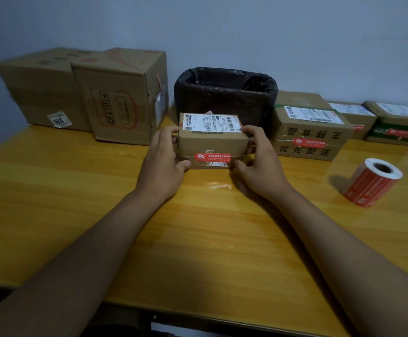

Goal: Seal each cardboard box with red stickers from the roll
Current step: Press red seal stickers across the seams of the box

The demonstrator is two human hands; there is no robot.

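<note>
Presently I record a small cardboard box standing on the wooden worktop, at its middle and just in front of a bin lined with a black bag. The left hand grips the box's left end: its fingers curl over the upper left edge and the thumb presses the lower front corner. The right hand holds the right end likewise, fingers curled at the upper right corner and thumb against the lower front face. The box thus sits between both hands, pinched from either side. A red sticker lies flat across the front face, between the two thumbs, and a white shipping label covers the top. I cannot tell whether the box rests on the worktop or is lifted slightly. The sticker roll lies on its side to the right, well apart from the right hand. Behind it stand three further boxes, at least two carrying red stickers. Two large cartons stand at the rear left, against the wall.
</note>
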